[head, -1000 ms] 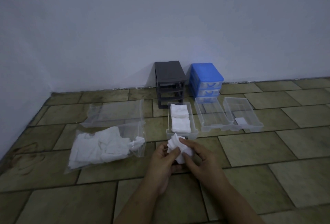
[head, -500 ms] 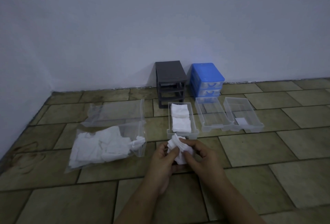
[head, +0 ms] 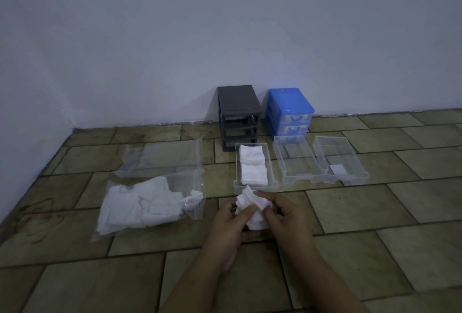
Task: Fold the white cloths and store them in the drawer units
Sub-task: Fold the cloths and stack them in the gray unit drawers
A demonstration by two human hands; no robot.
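Observation:
Both hands hold one crumpled white cloth (head: 252,209) just above the tiled floor. My left hand (head: 230,225) grips its left side, and my right hand (head: 282,215) pinches its right side. Right beyond them lies a clear drawer (head: 271,162) with two folded white cloths (head: 253,166) in it. A clear plastic bag (head: 197,202) to the left holds several unfolded white cloths (head: 140,206). A dark grey drawer unit (head: 237,103) and a blue drawer unit (head: 290,103) stand against the wall.
Two more clear drawers lie on the floor to the right: one empty (head: 295,162), the other (head: 350,157) holding a small white piece (head: 337,169). A second, empty clear bag (head: 162,157) lies behind the full one. White walls meet in the corner on the left.
My fingers have worked the cloth between them; it has bunched up a little more. The hands stay in the same place in front of the drawer.

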